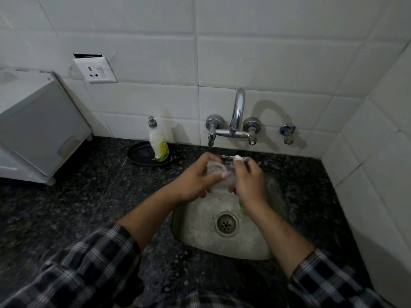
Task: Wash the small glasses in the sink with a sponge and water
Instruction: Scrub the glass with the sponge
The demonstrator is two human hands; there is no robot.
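Observation:
Over the steel sink (200, 230) I hold a small clear glass (216, 168) between both hands, under the tap's spout (238, 107). My left hand (198, 176) grips the glass from the left, thumb across its side. My right hand (246, 178) curls round its right end, fingertips over the rim. A green sponge (242, 207) shows partly below my right wrist, inside the sink. The glass is blurred and largely hidden by my fingers. I cannot tell whether water is running.
A dish soap bottle (159, 143) stands on a black tray (138, 155) left of the tap. A white appliance (37, 130) sits on the dark granite counter (77, 207) at far left. Tiled walls close in behind and to the right.

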